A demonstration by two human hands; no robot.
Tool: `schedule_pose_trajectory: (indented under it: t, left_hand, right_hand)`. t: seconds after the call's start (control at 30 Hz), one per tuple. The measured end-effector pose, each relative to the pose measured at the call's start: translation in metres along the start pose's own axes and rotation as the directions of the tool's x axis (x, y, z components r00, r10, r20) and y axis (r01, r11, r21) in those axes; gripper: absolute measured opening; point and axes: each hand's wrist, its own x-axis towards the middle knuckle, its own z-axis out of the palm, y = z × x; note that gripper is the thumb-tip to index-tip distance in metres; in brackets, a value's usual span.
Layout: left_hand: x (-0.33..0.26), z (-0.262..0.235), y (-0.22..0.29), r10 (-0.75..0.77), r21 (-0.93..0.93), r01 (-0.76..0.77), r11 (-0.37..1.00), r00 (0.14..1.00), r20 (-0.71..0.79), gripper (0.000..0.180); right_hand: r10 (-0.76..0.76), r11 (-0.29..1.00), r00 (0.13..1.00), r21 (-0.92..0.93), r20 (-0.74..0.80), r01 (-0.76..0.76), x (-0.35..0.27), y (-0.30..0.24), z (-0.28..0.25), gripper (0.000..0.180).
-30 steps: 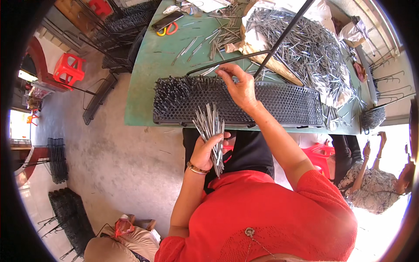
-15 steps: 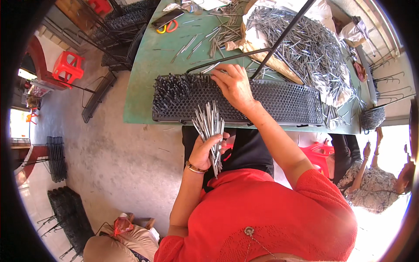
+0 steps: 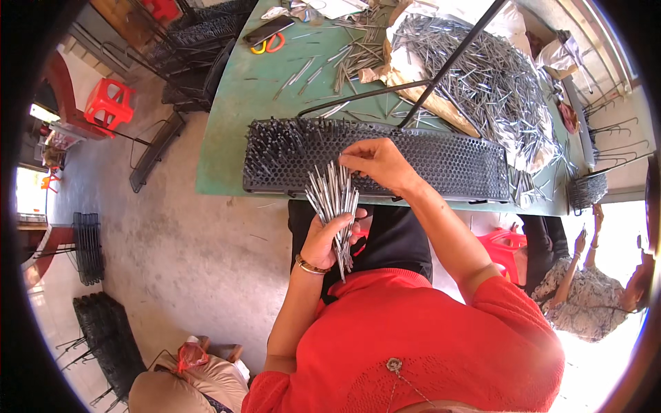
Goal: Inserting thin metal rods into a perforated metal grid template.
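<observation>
My left hand (image 3: 325,242) is wrapped round a bundle of thin grey rods (image 3: 333,193), their tips fanned upward in front of the table edge. Thumb and fingers of my right hand (image 3: 383,165) pinch together at the top of this bundle, on the end of one rod. Just behind both hands lies a long black perforated rack (image 3: 447,160) with a grid of small holes. Rods (image 3: 272,148) stand upright in its left part and along its far edge, while holes show bare on the right.
A black bar frame (image 3: 447,58) rises behind the rack. Beyond it a large heap of loose rods (image 3: 482,76) lies on a wrapping sheet on the green table (image 3: 231,131). Scissors (image 3: 274,44) and a phone (image 3: 268,30) lie far left. Another person (image 3: 585,292) is at right.
My right hand has come back from the far edge of the rack to the top of the bundle. My left hand has stayed nearly in place, holding the rods.
</observation>
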Motion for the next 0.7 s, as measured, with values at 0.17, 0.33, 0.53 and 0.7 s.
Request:
schedule_pose_trajectory:
  t: [0.17,0.33,0.53,0.7]
  left_hand:
    - [0.0,0.0,-0.001,-0.007,-0.005,0.007,1.0,1.0,0.016,0.028]
    - [-0.001,-0.002,0.0,-0.003,0.008,0.003,1.0,1.0,0.01,0.028]
    - [-0.001,-0.003,-0.001,-0.02,-0.035,0.021,0.999,1.0,0.02,0.027]
    - [0.0,-0.004,-0.001,-0.031,-0.042,0.031,0.999,1.0,0.0,0.026]
  right_hand:
    - [-0.002,0.992,1.0,0.126,0.0,0.002,0.008,0.011,-0.003,0.022]
    - [0.023,0.978,1.0,0.207,0.02,-0.026,0.009,0.006,-0.002,0.024]
    - [0.031,0.975,1.0,0.221,-0.004,-0.029,0.007,0.008,-0.002,0.025]
    - [-0.01,0.969,0.99,0.245,-0.139,0.044,0.012,0.01,-0.004,0.019]
